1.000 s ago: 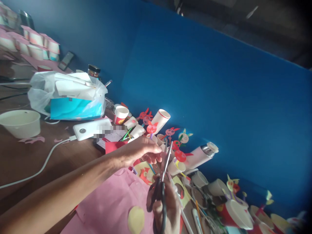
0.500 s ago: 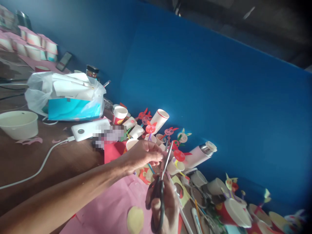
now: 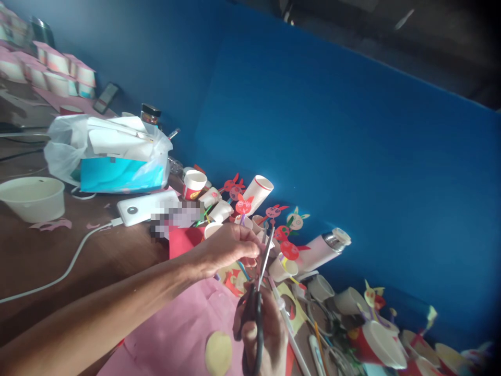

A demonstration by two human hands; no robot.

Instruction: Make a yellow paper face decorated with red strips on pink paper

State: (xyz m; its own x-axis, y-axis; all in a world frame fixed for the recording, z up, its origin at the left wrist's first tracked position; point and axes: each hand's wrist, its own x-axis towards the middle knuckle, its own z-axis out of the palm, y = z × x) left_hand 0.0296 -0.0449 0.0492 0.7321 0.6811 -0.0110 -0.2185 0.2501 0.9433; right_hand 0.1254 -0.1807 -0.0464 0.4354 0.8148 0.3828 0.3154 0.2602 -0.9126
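Right hand (image 3: 270, 337) gripped the scissors (image 3: 257, 303) by the black handles, blades slightly parted and pointing up and away. Left hand (image 3: 230, 248) was just beside the blades, fingertips pinched closed; couldn't make out what sat between them.

Surface: cluttered brown table (image 3: 97, 261) against a blue wall (image 3: 332, 130); dark space (image 3: 383, 36) above the wall, top right. Pink paper (image 3: 168, 334) lay below the left forearm (image 3: 117, 308), yellow disc (image 3: 218, 353) on it.

Hidden/cut off: right hand and pink paper ran off the bottom edge. Pixelated patch (image 3: 176, 216) masked whatever was beside the power bank (image 3: 143, 208). Lower-right cups (image 3: 381, 344) were partly blurred.

Counts: one pair of scissors, one yellow disc, one power bank, one pink flask (image 3: 319, 253), one white bowl (image 3: 35, 203), one plastic bag (image 3: 66, 143), one dark-lidded jar (image 3: 151, 113). Paper faces (image 3: 243, 205) beyond the hands: at least six. Cups overlapped too much for a firm count.
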